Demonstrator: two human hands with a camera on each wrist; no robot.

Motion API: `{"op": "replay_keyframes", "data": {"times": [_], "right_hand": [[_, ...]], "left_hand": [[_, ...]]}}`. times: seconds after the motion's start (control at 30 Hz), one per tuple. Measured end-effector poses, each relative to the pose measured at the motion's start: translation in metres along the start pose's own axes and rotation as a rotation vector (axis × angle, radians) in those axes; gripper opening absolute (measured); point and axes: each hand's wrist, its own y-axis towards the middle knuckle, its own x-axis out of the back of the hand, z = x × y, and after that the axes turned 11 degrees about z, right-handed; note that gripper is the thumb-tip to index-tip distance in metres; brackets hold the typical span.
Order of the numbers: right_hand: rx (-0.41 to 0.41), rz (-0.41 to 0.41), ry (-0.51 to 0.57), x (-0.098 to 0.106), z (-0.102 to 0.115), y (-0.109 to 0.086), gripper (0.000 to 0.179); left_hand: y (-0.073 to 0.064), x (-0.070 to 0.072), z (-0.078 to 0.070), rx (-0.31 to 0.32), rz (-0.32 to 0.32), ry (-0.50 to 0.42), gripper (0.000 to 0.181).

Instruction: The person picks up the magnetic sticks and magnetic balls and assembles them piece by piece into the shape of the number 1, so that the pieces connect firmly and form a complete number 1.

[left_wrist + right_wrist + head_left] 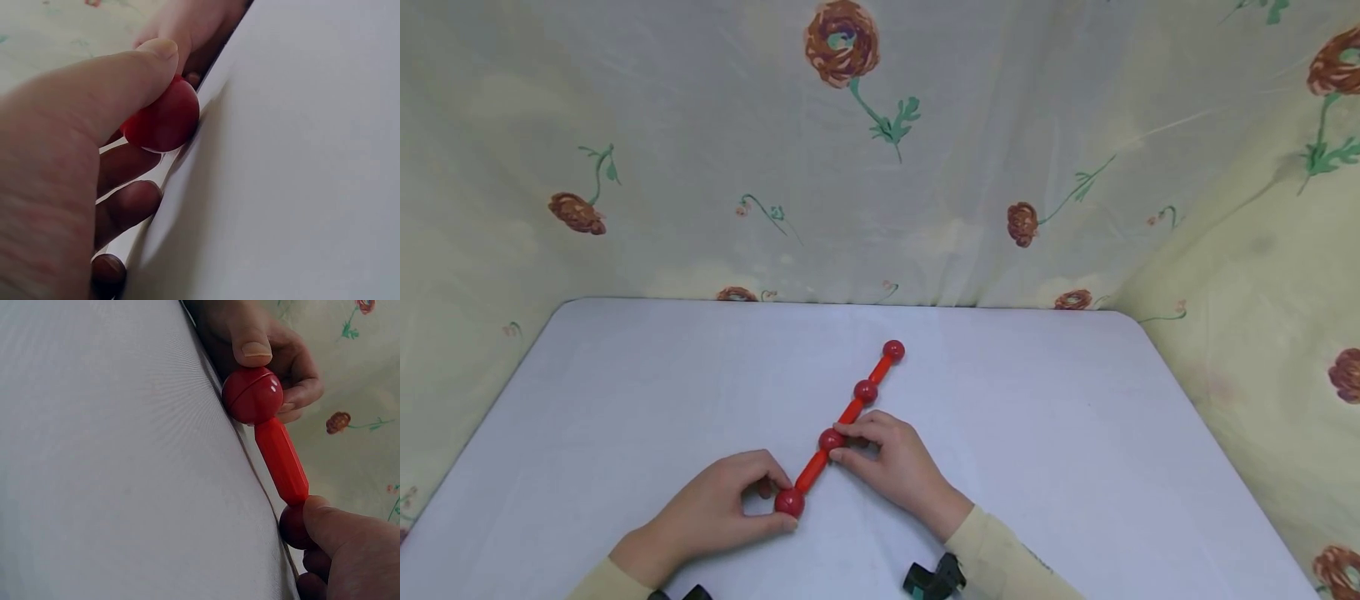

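A straight chain of dark red balls joined by orange-red faceted rods lies slantwise on the white table. My left hand (722, 508) pinches the nearest ball (789, 502) between thumb and fingers; the left wrist view shows the same red ball (165, 119) under the thumb. At the second ball (831, 440), my right hand (895, 467) grips with thumb and forefinger. Between the two hands runs one rod (281, 459), seen closely in the right wrist view. Two further balls, the middle one (866, 391) and the far end one (893, 351), stand beyond the right hand, untouched.
The white table (1037, 417) has rounded far corners. Behind it and at the sides hangs a pale curtain (700, 108) printed with brown flowers. A black wrist device (935, 577) sits by the right sleeve (1000, 554).
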Motion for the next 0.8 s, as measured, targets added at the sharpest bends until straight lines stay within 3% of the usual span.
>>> {"op": "replay_keyframes", "data": {"times": [0.47, 0.8], "right_hand": [[0.019, -0.005, -0.001, 0.001, 0.001, 0.001, 0.038], [0.004, -0.079, 0.059, 0.010, -0.010, 0.005, 0.033]], "left_hand": [[0.000, 0.002, -0.002, -0.026, -0.014, 0.019, 0.031], [0.000, 0.000, 0.003, -0.105, -0.005, 0.016, 0.031]]}}
